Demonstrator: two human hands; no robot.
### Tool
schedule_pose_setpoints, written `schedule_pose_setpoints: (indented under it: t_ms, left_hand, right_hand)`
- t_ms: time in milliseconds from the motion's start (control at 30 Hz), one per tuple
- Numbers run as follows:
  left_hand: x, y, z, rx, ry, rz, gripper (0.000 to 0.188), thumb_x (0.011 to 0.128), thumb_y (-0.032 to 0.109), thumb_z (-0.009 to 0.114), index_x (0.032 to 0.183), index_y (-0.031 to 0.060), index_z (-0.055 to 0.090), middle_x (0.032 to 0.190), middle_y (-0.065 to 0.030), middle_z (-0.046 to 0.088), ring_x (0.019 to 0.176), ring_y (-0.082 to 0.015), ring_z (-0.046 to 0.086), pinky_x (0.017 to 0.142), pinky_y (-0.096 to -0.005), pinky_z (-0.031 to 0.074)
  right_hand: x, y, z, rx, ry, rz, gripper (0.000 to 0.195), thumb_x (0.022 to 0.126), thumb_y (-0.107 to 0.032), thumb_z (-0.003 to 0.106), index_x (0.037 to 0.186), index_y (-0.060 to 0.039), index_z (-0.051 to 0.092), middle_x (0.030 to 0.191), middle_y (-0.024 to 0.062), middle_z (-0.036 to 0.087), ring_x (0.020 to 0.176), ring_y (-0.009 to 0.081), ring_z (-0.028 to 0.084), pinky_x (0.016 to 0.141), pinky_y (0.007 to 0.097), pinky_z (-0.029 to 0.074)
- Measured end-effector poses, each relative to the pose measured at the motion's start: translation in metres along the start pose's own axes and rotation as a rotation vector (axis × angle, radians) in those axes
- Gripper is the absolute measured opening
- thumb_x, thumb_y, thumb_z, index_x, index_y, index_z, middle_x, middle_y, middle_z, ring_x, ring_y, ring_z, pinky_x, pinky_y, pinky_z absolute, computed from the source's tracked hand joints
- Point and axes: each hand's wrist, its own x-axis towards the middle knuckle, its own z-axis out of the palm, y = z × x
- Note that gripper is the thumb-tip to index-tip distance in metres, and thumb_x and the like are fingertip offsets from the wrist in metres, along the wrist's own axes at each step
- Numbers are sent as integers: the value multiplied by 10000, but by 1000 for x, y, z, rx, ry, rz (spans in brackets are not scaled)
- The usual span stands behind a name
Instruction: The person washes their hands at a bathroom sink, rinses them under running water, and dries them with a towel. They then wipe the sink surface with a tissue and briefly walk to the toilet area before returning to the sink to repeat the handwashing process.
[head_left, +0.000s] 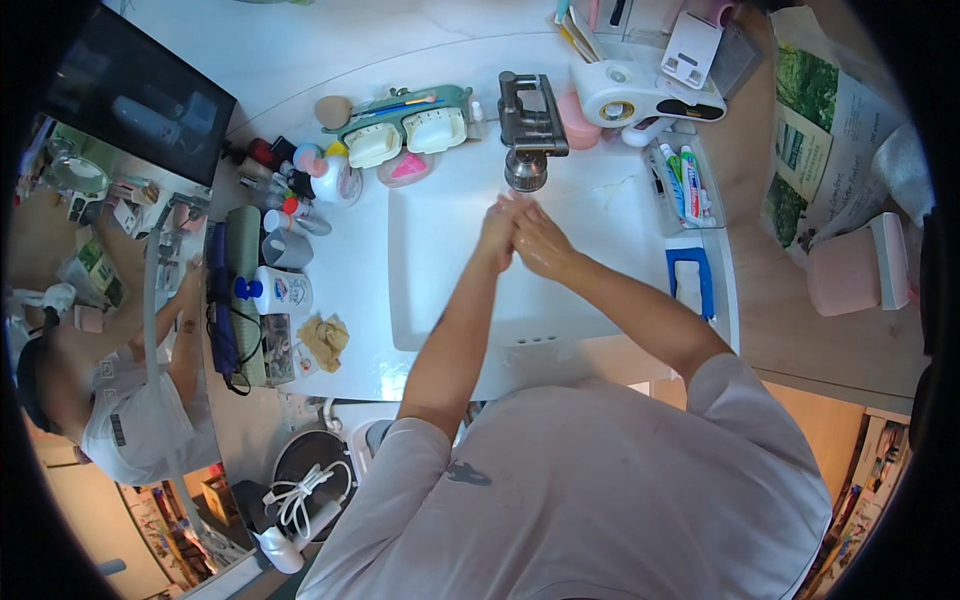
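Note:
Under the dark metal tap (531, 120), my left hand (497, 236) and my right hand (544, 244) are together, fingers against fingers. Wet-looking skin shows on the right hand. The round tap head (526, 172) is just beyond my fingertips. Both hands are above the white washbasin (439, 300), which has small overflow holes at its near side. What lies between the palms is hidden, and no object shows in either hand. Whether water is running cannot be made out clearly.
Left of the basin stand a pump bottle (283, 291), a crumpled tan cloth (324, 342) and several small bottles. Behind are soap dishes (435, 129) and a white dispenser (615, 90). At right sit a clear bin of toothpaste tubes (694, 184) and a blue-edged pack (688, 281). A mirror (124, 300) borders the left.

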Motion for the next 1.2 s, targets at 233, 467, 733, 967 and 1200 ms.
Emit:
schedule_pose_setpoints:
  t_ms: [233, 467, 733, 967, 1200]
  left_hand:
    - [13, -6, -21, -488, -14, 8, 705, 882, 685, 358, 1182, 69, 521, 1005, -31, 571, 904, -175, 541, 820, -311, 442]
    - [-33, 8, 15, -417, 6, 46, 812, 841, 760, 299, 1191, 61, 520, 1131, -45, 556, 1007, -170, 520, 865, -306, 404]
    - [-60, 17, 25, -184, 16, 203, 676, 955, 574, 306, 1252, 0, 503, 1183, -111, 585, 1102, -211, 522, 1026, -346, 343]
    - [-53, -32, 29, 74, 21, 375, 409, 969, 281, 502, 1255, -11, 511, 1109, -67, 592, 995, -162, 571, 914, -302, 447]
    - [-16, -2, -11, -273, 282, 235, 662, 977, 516, 316, 1481, 114, 171, 1512, -139, 216, 1354, -302, 290, 1073, -456, 289]
  right_hand:
    - [-1, -57, -20, 766, 254, 576, 119, 758, 3, 562, 861, -53, 542, 899, 131, 557, 852, 332, 544, 750, 398, 449]
    - [-1, -41, -30, 714, 248, 594, 124, 754, -4, 578, 861, -53, 539, 860, 114, 549, 860, 323, 545, 765, 395, 444]
    - [-11, 25, -1, 632, 90, 997, 209, 828, -93, 594, 1027, -39, 560, 972, 163, 575, 936, 304, 570, 811, 388, 465]
    - [17, 28, 17, 1402, -50, 1315, 347, 904, -273, 449, 1117, -40, 595, 1089, 156, 563, 1075, 260, 525, 847, 338, 460]
    - [5, -86, -1, 1067, 81, 633, 699, 954, -452, 369, 1458, -4, 184, 1506, 215, 206, 1399, 332, 186, 1122, 366, 174]
